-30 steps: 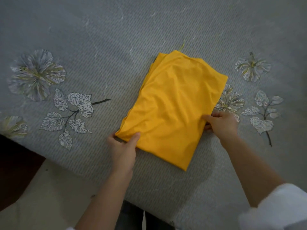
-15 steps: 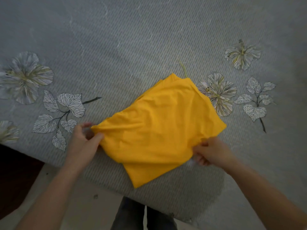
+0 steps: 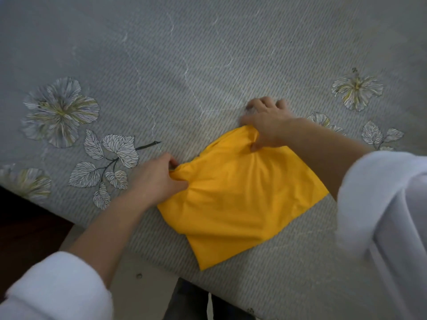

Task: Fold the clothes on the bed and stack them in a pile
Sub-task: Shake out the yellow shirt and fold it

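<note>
- Folded yellow cloth garment (image 3: 240, 202) lies flat on the grey flower-printed bed (image 3: 208, 54), between the two hands. Its corner nearest the right forearm is hidden under that arm and the white sleeve (image 3: 381, 215).
- Left hand (image 3: 159, 179): pinches the garment's bunched near-side corner, thumb on top; fingertips out of sight behind the cloth.
- Right hand (image 3: 265, 121): grips the far edge, thumb on the fabric; fingers curled, blurred.
- Count: one garment, two hands.
</note>
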`<state>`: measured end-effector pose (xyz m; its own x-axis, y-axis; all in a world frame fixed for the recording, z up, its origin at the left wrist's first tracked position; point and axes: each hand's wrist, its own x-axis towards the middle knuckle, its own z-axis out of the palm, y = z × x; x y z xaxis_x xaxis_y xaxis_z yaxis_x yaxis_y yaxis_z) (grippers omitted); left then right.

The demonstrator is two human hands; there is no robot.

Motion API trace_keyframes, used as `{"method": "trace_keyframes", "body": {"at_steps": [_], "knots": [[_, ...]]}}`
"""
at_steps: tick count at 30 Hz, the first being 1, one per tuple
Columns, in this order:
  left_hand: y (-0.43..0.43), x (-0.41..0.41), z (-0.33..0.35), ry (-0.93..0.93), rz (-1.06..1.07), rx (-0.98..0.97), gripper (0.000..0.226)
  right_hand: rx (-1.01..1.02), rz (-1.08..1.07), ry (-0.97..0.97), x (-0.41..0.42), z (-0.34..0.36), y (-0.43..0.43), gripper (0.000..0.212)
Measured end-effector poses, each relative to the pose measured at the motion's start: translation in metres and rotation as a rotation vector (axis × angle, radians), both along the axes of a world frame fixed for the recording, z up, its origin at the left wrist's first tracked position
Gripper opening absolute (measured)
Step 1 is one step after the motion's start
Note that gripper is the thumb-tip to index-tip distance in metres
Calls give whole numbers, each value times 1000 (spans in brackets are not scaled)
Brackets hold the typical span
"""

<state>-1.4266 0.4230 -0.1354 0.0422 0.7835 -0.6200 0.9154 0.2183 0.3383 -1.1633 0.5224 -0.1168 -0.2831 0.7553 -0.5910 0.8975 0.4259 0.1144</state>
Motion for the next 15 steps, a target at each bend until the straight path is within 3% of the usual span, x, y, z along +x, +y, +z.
{"method": "trace_keyframes", "body": {"at_steps": [4,6,8,12,15], "knots": [[-3,0,-3,-131,98,-87,32,19,53,-115,-1,2,-9,66],[-8,0,-1,-236,130,-120,24,11,51,-26,2,7,-22,49],[-18,1,9,-268,98,-99,29,-8,8,91,9,15,-43,39],[-30,6,47,-315,0,-19,18,73,-247,368,34,44,-95,15],[-37,16,83,-366,-78,-30,14,99,-433,410,61,79,-137,15]]}}
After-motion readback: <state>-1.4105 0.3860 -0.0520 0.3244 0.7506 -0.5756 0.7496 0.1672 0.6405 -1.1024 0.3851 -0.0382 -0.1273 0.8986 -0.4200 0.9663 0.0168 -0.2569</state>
